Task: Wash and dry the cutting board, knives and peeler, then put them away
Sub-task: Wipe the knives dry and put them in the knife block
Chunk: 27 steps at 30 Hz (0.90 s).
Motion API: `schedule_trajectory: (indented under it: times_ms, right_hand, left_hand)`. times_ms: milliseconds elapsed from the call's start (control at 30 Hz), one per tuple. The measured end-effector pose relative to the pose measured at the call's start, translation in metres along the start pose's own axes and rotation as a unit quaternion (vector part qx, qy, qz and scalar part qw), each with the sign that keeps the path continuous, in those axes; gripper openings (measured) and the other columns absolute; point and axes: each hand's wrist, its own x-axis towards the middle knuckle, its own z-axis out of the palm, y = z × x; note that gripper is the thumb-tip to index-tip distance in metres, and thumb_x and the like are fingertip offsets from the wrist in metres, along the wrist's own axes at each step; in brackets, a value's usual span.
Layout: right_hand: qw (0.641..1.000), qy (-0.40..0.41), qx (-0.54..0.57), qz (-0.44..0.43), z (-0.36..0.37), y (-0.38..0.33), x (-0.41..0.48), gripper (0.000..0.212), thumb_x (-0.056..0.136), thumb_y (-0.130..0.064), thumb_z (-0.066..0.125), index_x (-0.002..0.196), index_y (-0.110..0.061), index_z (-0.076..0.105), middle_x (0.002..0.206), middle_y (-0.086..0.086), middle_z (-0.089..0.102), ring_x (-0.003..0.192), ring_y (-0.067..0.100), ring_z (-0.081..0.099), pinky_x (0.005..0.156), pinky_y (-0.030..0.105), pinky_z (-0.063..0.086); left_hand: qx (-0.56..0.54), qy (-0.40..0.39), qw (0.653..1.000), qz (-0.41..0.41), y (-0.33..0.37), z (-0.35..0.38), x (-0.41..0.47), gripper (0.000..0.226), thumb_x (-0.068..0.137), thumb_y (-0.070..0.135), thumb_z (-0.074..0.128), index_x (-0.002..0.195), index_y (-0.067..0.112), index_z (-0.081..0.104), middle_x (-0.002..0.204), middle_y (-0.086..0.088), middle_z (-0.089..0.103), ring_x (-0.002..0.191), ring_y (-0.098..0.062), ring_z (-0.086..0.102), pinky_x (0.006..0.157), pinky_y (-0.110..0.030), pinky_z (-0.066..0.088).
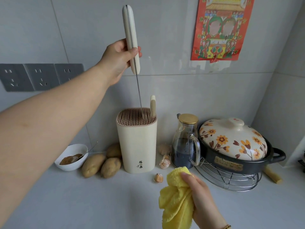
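Note:
My left hand (118, 61) grips the cream handle of a knife (131, 38), held upright with the blade pointing down. The thin blade edge runs down to the slotted top of the cream knife block (137, 146), and its tip enters the slots. A second tool with a cream handle (152, 104) stands in the block's back right corner. My right hand (200, 194) holds a bunched yellow cloth (175, 199) low over the counter in front of the block. No cutting board is in view.
Left of the block lie three potatoes (102, 164) and a white bowl (72, 157) with brown sauce and a spoon. Garlic (165, 162), a glass jug (185, 142) and a floral clay pot (234, 146) on a wire rack stand to the right. Wall sockets (41, 76) sit at left.

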Motion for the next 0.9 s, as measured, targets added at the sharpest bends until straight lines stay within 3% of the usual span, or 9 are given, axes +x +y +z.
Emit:
schedule_trajectory:
  times_ms: [133, 367, 467, 567, 667, 767, 900]
  right_hand:
    - [1.0, 0.012, -0.002, 0.003, -0.002, 0.003, 0.003, 0.022, 0.09, -0.008, 0.049, 0.073, 0.0, 0.06, 0.049, 0.011, 0.062, 0.041, 0.021, 0.061, 0.04, 0.025, 0.05]
    - [1.0, 0.0, -0.001, 0.004, 0.0, 0.004, 0.003, 0.021, 0.091, -0.007, 0.048, 0.076, 0.002, 0.059, 0.048, 0.011, 0.061, 0.04, 0.021, 0.06, 0.039, 0.025, 0.049]
    - [1.0, -0.01, 0.001, 0.005, 0.002, 0.003, 0.004, 0.02, 0.091, -0.008, 0.047, 0.077, 0.002, 0.059, 0.051, 0.012, 0.063, 0.043, 0.022, 0.061, 0.041, 0.027, 0.051]
    - [1.0, -0.008, -0.006, 0.008, 0.0, 0.005, 0.006, 0.02, 0.09, -0.008, 0.048, 0.077, 0.001, 0.06, 0.052, 0.012, 0.064, 0.043, 0.022, 0.062, 0.04, 0.026, 0.05]
    - [1.0, 0.007, -0.018, 0.005, -0.005, 0.007, 0.009, 0.02, 0.09, -0.007, 0.049, 0.075, 0.0, 0.061, 0.051, 0.013, 0.063, 0.041, 0.022, 0.062, 0.039, 0.025, 0.05]
    - [0.999, 0.022, -0.024, 0.004, -0.01, 0.01, 0.011, 0.018, 0.089, -0.008, 0.051, 0.076, -0.001, 0.062, 0.052, 0.012, 0.064, 0.042, 0.022, 0.062, 0.041, 0.026, 0.051]
    - [0.999, 0.025, -0.021, 0.004, -0.012, 0.011, 0.014, 0.016, 0.089, -0.011, 0.052, 0.082, 0.0, 0.061, 0.056, 0.014, 0.066, 0.046, 0.023, 0.064, 0.043, 0.027, 0.051]
  left_hand:
    - [-0.002, -0.003, 1.0, -0.015, -0.012, 0.002, -0.003, 0.016, 0.095, -0.001, 0.041, 0.107, 0.008, 0.046, 0.087, 0.002, 0.055, 0.082, -0.007, 0.057, 0.079, -0.018, 0.049]
    - [0.034, -0.007, 0.999, -0.019, -0.021, -0.004, 0.0, 0.021, 0.096, 0.002, 0.041, 0.086, 0.019, 0.05, 0.086, 0.003, 0.054, 0.083, -0.006, 0.056, 0.082, -0.022, 0.049]
    - [0.106, -0.025, 0.993, -0.045, -0.034, 0.001, 0.001, 0.014, 0.095, 0.006, 0.044, 0.105, 0.011, 0.053, 0.085, 0.006, 0.051, 0.081, -0.006, 0.051, 0.078, -0.023, 0.047]
    - [0.162, -0.042, 0.983, -0.077, -0.053, 0.008, -0.003, 0.035, 0.094, 0.009, 0.047, 0.129, 0.005, 0.046, 0.088, 0.005, 0.053, 0.086, -0.01, 0.054, 0.079, -0.023, 0.047]
    - [0.27, -0.032, 0.958, -0.091, -0.073, 0.004, -0.011, 0.038, 0.092, 0.013, 0.052, 0.128, 0.005, 0.047, 0.116, -0.008, 0.059, 0.112, -0.024, 0.054, 0.098, -0.03, 0.042]
    - [0.351, -0.062, 0.928, -0.111, -0.093, 0.001, -0.027, 0.035, 0.091, 0.015, 0.054, 0.125, 0.005, 0.05, 0.122, -0.01, 0.058, 0.115, -0.023, 0.053, 0.093, -0.025, 0.037]
    - [0.334, -0.042, 0.933, -0.13, -0.111, 0.003, -0.043, 0.039, 0.092, 0.017, 0.052, 0.13, 0.007, 0.046, 0.127, -0.01, 0.056, 0.117, -0.024, 0.052, 0.096, -0.029, 0.037]
